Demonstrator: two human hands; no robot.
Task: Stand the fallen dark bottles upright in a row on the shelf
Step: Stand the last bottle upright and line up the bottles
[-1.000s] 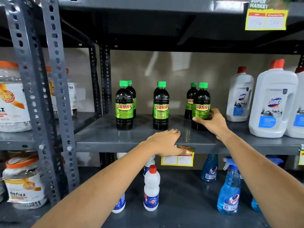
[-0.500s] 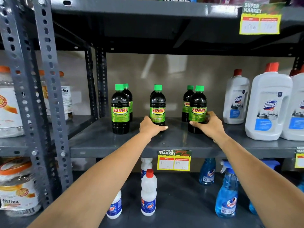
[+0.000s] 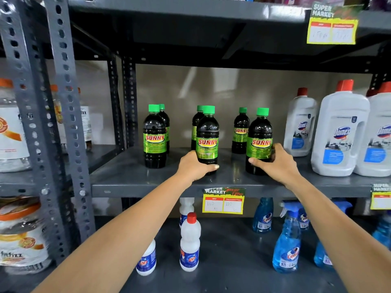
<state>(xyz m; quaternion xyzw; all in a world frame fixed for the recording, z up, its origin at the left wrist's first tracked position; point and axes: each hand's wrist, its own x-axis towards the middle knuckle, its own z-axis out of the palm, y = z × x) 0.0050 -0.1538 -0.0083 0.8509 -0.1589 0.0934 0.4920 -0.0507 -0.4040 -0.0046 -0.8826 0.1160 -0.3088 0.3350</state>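
All six dark bottles stand upright on the grey shelf (image 3: 131, 182); I judge this the final straightening of the near row. My left hand (image 3: 193, 166) wraps the base of the middle bottle (image 3: 207, 142), my right hand (image 3: 277, 163) cups the right bottle (image 3: 259, 142), fingers curled snug around both. Next: nudge them level with the left bottle (image 3: 154, 140).

I see white Domex jugs (image 3: 340, 132) standing at right, blue spray bottles (image 3: 286, 248) and white red-capped bottles (image 3: 190, 244) below, and a yellow price tag (image 3: 223, 203) between them.
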